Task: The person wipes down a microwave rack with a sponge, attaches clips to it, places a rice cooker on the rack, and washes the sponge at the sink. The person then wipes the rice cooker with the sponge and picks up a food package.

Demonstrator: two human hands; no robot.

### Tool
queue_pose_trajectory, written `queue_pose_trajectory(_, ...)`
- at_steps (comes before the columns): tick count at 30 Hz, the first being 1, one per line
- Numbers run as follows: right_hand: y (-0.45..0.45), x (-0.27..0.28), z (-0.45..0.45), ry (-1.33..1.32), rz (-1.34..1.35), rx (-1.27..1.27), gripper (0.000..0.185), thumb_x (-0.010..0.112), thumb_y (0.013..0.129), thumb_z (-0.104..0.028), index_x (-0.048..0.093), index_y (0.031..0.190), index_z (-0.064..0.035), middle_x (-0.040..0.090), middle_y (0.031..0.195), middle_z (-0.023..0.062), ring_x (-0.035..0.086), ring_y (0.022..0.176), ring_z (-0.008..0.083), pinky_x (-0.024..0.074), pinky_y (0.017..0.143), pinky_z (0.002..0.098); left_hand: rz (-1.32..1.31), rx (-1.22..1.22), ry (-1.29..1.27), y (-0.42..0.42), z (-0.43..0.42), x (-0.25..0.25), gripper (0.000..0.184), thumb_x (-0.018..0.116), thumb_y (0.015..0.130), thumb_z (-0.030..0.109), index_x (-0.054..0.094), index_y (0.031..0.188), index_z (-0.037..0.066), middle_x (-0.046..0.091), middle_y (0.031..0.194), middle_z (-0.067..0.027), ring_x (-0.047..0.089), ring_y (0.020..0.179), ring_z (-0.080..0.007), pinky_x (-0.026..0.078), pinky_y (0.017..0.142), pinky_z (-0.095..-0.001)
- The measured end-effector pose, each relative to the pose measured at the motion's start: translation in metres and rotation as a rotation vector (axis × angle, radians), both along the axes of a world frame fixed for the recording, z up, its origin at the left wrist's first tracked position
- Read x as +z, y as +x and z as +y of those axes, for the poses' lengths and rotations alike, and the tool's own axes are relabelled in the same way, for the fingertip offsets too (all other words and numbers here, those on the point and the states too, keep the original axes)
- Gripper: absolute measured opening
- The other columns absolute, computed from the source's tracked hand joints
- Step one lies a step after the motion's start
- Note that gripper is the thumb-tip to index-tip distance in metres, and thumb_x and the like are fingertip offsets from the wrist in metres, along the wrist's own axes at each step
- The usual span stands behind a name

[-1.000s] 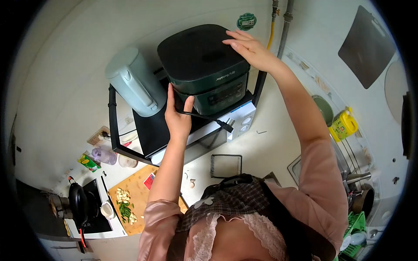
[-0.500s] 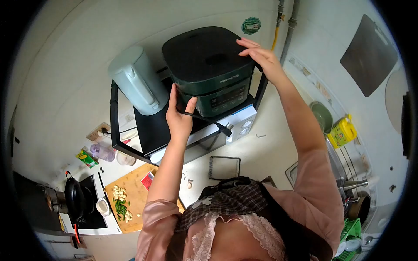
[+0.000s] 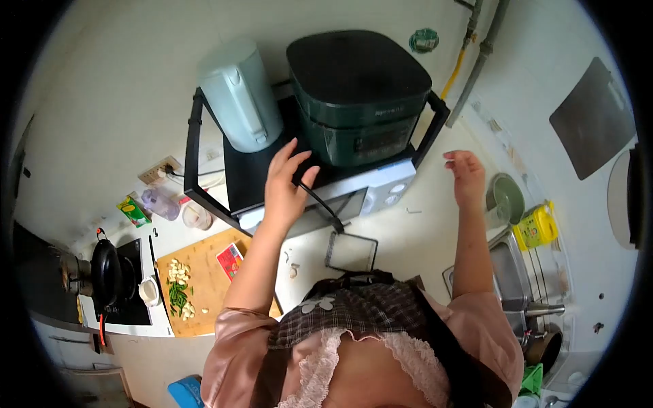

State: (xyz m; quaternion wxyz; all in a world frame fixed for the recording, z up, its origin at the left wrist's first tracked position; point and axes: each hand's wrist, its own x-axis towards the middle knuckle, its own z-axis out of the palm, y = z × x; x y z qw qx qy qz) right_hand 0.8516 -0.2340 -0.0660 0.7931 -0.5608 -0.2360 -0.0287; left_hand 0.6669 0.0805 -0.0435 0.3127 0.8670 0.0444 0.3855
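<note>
A dark green rice cooker (image 3: 364,102) with a black lid sits on the black top shelf of a rack. My left hand (image 3: 286,187) is just in front of its lower left side, fingers spread and apart from the cooker. A black power cord (image 3: 318,201) shows beside the left thumb and hangs over the shelf's front edge, its plug (image 3: 338,225) dangling. To the right of the rack, my right hand (image 3: 467,178) is in the air with loosely bent fingers and nothing visible in it. A pale blue electric kettle (image 3: 241,102) stands left of the cooker.
Under the shelf is a white microwave (image 3: 388,192). At left, a cutting board (image 3: 211,299) carries chopped garlic and green pieces, near a black pan (image 3: 105,265) on the stove. A sink (image 3: 513,265), green bowl (image 3: 507,194) and yellow container (image 3: 535,228) are at right.
My right hand has left the cooker's lid and moved down to the right. My left hand has come off the cooker's side. The view has shifted, and the plug hangs lower.
</note>
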Motion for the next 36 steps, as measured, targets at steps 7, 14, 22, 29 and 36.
queue_pose_trajectory(7, -0.079, -0.17, 0.009, -0.987, 0.026, 0.204, 0.032, 0.061, 0.082, -0.033, 0.064, 0.088, -0.0013, 0.064, 0.094, 0.0107, 0.058, 0.084, 0.0211, 0.0455, 0.076, 0.0344, 0.188, -0.007, 0.249, -0.024, 0.005, -0.013, 0.024, 0.068, 0.069, 0.003, 0.064, 0.092, 0.003, 0.05, 0.123, -0.0177, 0.046, 0.115, -0.0335, 0.04, 0.094, -0.0379)
queue_pose_trajectory(14, -0.141, -0.234, 0.05, -1.234, -0.572, 0.408, 0.057, 0.065, 0.075, -0.032, 0.047, 0.121, -0.004, 0.037, 0.136, 0.0181, 0.032, 0.126, 0.0354, 0.0297, 0.102, 0.0416, 0.302, -0.105, 0.316, -0.027, -0.007, -0.021, 0.024, 0.065, 0.067, -0.001, 0.064, 0.091, 0.003, 0.05, 0.123, -0.0166, 0.045, 0.117, -0.0327, 0.04, 0.094, -0.0378)
queue_pose_trajectory(22, -0.136, -0.262, 0.062, -1.617, -0.864, 0.457, 0.04, 0.056, 0.078, -0.014, 0.051, 0.113, 0.0028, 0.045, 0.126, 0.0206, 0.043, 0.116, 0.0373, 0.0391, 0.092, 0.0466, 0.269, -0.125, 0.414, -0.024, -0.034, -0.026, 0.028, 0.062, 0.07, -0.001, 0.061, 0.098, 0.004, 0.047, 0.127, -0.0179, 0.042, 0.12, -0.0353, 0.037, 0.097, -0.0403)
queue_pose_trajectory(29, -0.172, -0.184, -0.009, -0.576, 0.608, 0.219, 0.024, 0.056, 0.074, -0.02, 0.058, 0.084, 0.0024, 0.058, 0.073, 0.0043, 0.054, 0.071, 0.0153, 0.0409, 0.07, 0.0281, 0.244, -0.505, 0.009, -0.014, -0.107, -0.058, 0.028, 0.059, 0.077, 0.001, 0.057, 0.105, 0.0, 0.051, 0.122, -0.0167, 0.049, 0.113, -0.0298, 0.037, 0.095, -0.0354)
queue_pose_trajectory(36, -0.223, -0.18, -0.124, 0.152, 0.944, 0.2, 0.037, 0.061, 0.075, -0.023, 0.057, 0.104, -0.0006, 0.058, 0.089, 0.0054, 0.055, 0.071, 0.0158, 0.0436, 0.067, 0.0246, 1.053, -0.819, -1.042, 0.0, -0.209, -0.143, 0.042, 0.062, 0.084, 0.015, 0.046, 0.119, -0.004, 0.057, 0.112, -0.0106, 0.055, 0.099, -0.0179, 0.043, 0.086, -0.0289)
